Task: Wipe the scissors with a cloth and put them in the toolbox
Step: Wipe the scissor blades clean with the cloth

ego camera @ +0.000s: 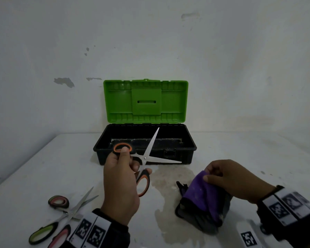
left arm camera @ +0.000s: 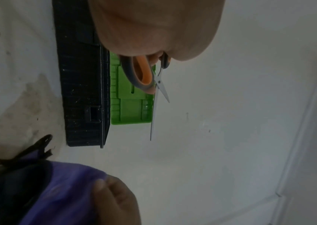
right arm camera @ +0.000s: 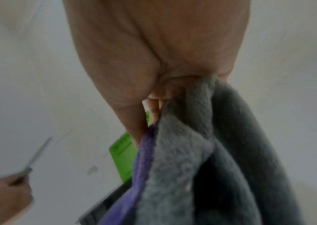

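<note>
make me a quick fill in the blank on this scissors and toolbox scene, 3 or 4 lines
1. The left hand holds the orange-handled scissors with their blades ____.
2. The right hand grips a purple and ____ cloth.
3. The lid of the toolbox is coloured ____.
4. The other scissors lie on the table near the ____ wrist.

Missing words: open; grey; green; left
</note>
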Motion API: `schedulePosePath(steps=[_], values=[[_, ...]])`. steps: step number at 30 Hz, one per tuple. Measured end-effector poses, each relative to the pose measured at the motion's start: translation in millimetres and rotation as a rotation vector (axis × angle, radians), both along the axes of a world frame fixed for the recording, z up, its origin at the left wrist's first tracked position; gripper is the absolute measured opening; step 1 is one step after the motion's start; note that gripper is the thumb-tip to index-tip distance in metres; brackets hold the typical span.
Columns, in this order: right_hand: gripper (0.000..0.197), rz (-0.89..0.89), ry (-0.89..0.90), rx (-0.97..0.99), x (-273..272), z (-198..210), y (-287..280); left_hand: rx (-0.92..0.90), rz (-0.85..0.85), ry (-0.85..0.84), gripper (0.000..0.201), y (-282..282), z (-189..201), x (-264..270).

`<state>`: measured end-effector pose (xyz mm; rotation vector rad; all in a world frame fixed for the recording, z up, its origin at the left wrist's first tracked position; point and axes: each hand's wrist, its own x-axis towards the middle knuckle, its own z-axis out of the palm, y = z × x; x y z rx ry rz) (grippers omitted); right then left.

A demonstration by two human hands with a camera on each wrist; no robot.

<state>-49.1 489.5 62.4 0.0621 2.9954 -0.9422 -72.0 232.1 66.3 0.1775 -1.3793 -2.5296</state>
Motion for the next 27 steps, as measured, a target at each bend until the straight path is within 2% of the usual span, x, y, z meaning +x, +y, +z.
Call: schedulePosePath(steps=[4, 6, 8, 10, 12, 14, 20, 24, 27], values=[[0.006, 0.142, -0.111, 0.317, -23, -17, 7, 0.071, -0.019, -0.017, 0.019, 6, 0, -3], [0.018, 0.159, -0.142, 0.384, -29, -21, 7, 0.1, -0.02, -0.026, 0.018, 8, 0, -5], [0.026, 0.115, -0.087, 0.375, -30, -20, 4, 0.123, -0.019, -0.041, 0.019, 10, 1, -7], [0.03, 0.068, 0.059, 0.293, -27, -17, -4, 0.136, -0.026, -0.053, 0.02, 12, 2, -9], [0.021, 0.058, 0.2, 0.156, -18, -9, -23, 0.133, -0.031, -0.059, 0.02, 15, 3, -11], [0.016, 0.079, 0.245, -0.012, -6, 2, -47, 0.126, -0.023, -0.065, 0.021, 18, 2, -13], [0.029, 0.101, -0.002, -0.441, 17, 12, -109, 0.113, -0.016, -0.041, 0.02, 26, 5, -13], [0.023, 0.08, -0.084, -0.673, 13, 1, -122, 0.08, -0.017, -0.042, 0.023, 21, 1, -7], [0.02, 0.05, -0.113, -0.822, 13, -4, -124, -0.036, -0.007, -0.038, 0.019, 8, -6, -6]])
